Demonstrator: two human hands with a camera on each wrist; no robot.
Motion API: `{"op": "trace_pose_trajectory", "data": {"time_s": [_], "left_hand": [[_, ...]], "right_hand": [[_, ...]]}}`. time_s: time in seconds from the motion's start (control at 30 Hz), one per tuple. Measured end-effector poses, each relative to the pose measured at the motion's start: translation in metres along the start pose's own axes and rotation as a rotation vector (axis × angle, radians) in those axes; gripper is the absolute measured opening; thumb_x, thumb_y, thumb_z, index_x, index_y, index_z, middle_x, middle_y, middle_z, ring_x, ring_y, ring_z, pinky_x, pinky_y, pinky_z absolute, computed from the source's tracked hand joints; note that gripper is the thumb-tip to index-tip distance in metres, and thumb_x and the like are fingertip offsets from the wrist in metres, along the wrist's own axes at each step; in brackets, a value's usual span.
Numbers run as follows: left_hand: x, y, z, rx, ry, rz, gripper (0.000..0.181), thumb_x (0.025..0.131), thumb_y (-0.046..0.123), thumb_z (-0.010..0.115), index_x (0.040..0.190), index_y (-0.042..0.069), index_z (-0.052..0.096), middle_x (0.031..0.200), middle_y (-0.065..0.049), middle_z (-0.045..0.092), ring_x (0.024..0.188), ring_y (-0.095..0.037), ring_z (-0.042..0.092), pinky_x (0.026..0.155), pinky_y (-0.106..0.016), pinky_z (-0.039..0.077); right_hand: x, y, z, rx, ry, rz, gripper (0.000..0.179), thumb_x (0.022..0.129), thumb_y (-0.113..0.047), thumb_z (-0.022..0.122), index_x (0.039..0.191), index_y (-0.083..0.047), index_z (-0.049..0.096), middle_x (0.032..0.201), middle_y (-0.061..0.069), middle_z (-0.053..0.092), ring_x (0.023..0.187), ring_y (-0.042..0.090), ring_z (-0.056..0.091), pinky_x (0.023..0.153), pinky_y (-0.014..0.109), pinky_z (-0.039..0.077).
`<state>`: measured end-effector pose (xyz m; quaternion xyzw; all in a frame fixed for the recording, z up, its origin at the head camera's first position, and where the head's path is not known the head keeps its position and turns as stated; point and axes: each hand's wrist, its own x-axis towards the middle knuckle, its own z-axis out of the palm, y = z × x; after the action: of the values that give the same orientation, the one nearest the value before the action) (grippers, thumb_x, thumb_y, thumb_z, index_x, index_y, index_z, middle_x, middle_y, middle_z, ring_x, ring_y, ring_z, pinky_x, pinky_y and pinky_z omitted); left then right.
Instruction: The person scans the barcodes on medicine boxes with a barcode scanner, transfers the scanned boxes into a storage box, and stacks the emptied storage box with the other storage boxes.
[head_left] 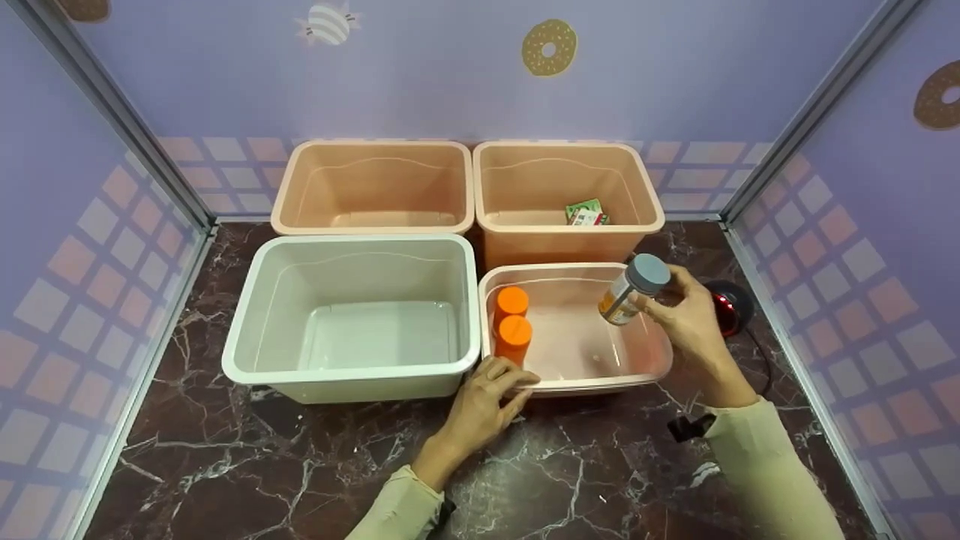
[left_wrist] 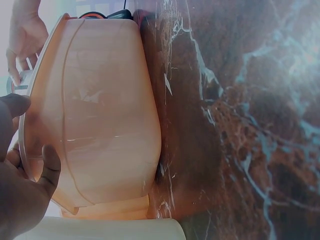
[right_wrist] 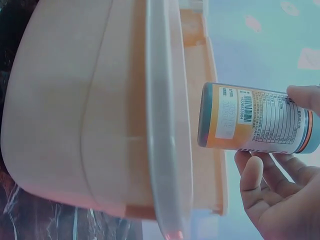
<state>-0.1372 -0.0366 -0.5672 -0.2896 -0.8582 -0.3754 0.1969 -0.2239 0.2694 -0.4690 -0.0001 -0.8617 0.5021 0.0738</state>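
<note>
My right hand (head_left: 694, 319) pinches a supplement bottle (head_left: 628, 289) with a grey-blue lid, tilted over the right side of a low pink bin (head_left: 592, 385). In the right wrist view the bottle (right_wrist: 255, 120) shows an orange and white label with a barcode, beyond the bin's rim (right_wrist: 162, 120). My left hand (head_left: 480, 405) grips the near left corner of that bin; in the left wrist view its thumb lies against the outer wall (left_wrist: 105, 110). Two bottles with orange lids (head_left: 513, 301) stand inside the bin along its left wall, one behind the other.
A white bin (head_left: 360, 375) adjoins on the left. Behind stand two peach bins, the left one (head_left: 375, 229) and the right one (head_left: 562, 227), which holds small green and white-red boxes (head_left: 586, 213). A black device with red lights (head_left: 727, 307) sits beyond my right hand. Patterned walls enclose the marble-look table (head_left: 300, 480).
</note>
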Motion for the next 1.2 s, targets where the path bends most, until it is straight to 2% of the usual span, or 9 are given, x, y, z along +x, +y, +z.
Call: {"op": "trace_pose_trajectory", "data": {"time_s": [0.17, 0.27, 0.47, 0.7, 0.97, 1.2], "left_hand": [[0.0, 0.001, 0.0, -0.002, 0.002, -0.005, 0.02, 0.088, 0.02, 0.076, 0.108, 0.023, 0.072, 0.099, 0.006, 0.065, 0.097, -0.014, 0.058, 0.09, -0.032, 0.05], [0.0, 0.001, 0.0, -0.004, 0.004, -0.005, 0.021, 0.087, 0.019, 0.076, 0.108, 0.023, 0.073, 0.099, 0.006, 0.065, 0.097, -0.014, 0.058, 0.09, -0.032, 0.05], [0.0, 0.001, 0.001, -0.005, 0.005, -0.004, 0.021, 0.087, 0.019, 0.077, 0.107, 0.023, 0.073, 0.098, 0.006, 0.065, 0.096, -0.014, 0.058, 0.089, -0.032, 0.05], [0.001, 0.002, 0.0, -0.008, 0.002, -0.002, 0.019, 0.089, 0.019, 0.075, 0.107, 0.022, 0.073, 0.098, 0.006, 0.065, 0.096, -0.014, 0.058, 0.09, -0.032, 0.051], [0.001, 0.001, 0.001, -0.002, 0.005, 0.015, 0.016, 0.091, 0.022, 0.073, 0.107, 0.022, 0.072, 0.098, 0.006, 0.064, 0.096, -0.014, 0.058, 0.09, -0.032, 0.05], [0.001, 0.001, 0.0, -0.003, 0.006, 0.007, 0.018, 0.089, 0.02, 0.075, 0.106, 0.022, 0.073, 0.098, 0.006, 0.065, 0.096, -0.014, 0.058, 0.09, -0.03, 0.05]], "right_hand": [[-0.006, -0.002, -0.012, 0.08, 0.057, 0.023, 0.056, 0.084, -0.013, 0.08, 0.132, 0.0, 0.055, 0.105, -0.009, 0.065, 0.088, 0.001, 0.063, 0.068, 0.016, 0.054], [-0.007, -0.001, -0.02, 0.08, 0.083, 0.025, 0.054, 0.085, -0.015, 0.079, 0.131, -0.002, 0.055, 0.097, -0.019, 0.064, 0.083, 0.002, 0.064, 0.06, 0.018, 0.053], [-0.008, 0.002, -0.032, 0.08, 0.142, 0.027, 0.046, 0.084, -0.014, 0.079, 0.125, -0.006, 0.058, 0.094, -0.018, 0.063, 0.079, 0.002, 0.062, 0.057, 0.016, 0.049], [-0.01, 0.009, -0.046, 0.09, 0.16, 0.106, 0.048, 0.086, -0.02, 0.078, 0.128, -0.015, 0.056, 0.093, -0.018, 0.066, 0.078, 0.0, 0.063, 0.058, 0.017, 0.053], [-0.015, 0.018, -0.057, 0.116, 0.177, 0.152, 0.051, 0.087, -0.017, 0.076, 0.132, -0.011, 0.054, 0.1, -0.015, 0.061, 0.085, -0.004, 0.066, 0.065, 0.016, 0.057], [-0.017, 0.029, -0.063, 0.004, 0.225, 0.171, 0.05, 0.087, -0.023, 0.077, 0.131, -0.013, 0.056, 0.099, -0.02, 0.058, 0.09, -0.007, 0.061, 0.069, 0.01, 0.052]]}}
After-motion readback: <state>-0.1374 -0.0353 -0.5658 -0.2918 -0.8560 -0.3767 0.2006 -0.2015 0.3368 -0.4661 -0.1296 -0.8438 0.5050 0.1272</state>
